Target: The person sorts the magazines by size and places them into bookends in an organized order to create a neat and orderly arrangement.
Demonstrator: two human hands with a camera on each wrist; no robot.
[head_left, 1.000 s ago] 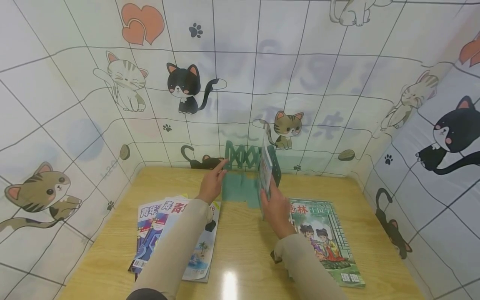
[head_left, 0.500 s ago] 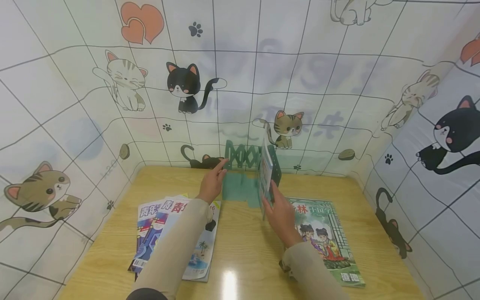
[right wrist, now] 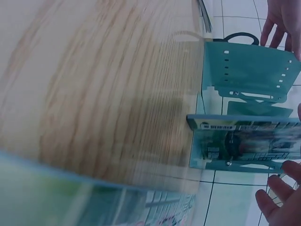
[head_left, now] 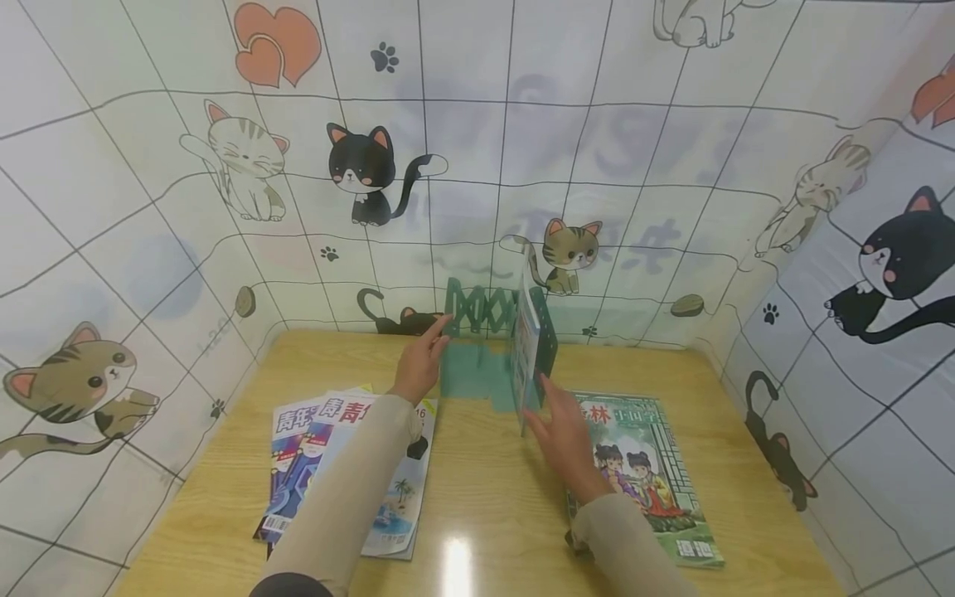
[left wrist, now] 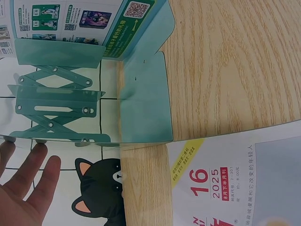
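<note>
A teal metal expandable book stand [head_left: 466, 375] stands at the back of the wooden table, with crossed lattice bars between its end plates. One magazine [head_left: 525, 352] is upright in it, close to the right end plate; its printed cover [left wrist: 70, 21] shows in the left wrist view. My left hand [head_left: 419, 365] reaches to the stand's left end, fingers extended and their tips [left wrist: 40, 147] right at the plate's edge. My right hand [head_left: 564, 439] is beside the upright magazine, thumb and fingers spread on either side of it with gaps showing in the right wrist view.
Several overlapping magazines [head_left: 399, 506] lie left of centre, partly under my left forearm. A green-covered magazine [head_left: 656, 481] lies flat at the right, partly behind my right arm. A wall covering [head_left: 477, 149] printed with cats rises behind and beside the table [head_left: 477, 464].
My right hand has loosened from the upright magazine and drawn slightly back toward the lower right. The magazine stays upright. My left hand keeps its place at the stand.
</note>
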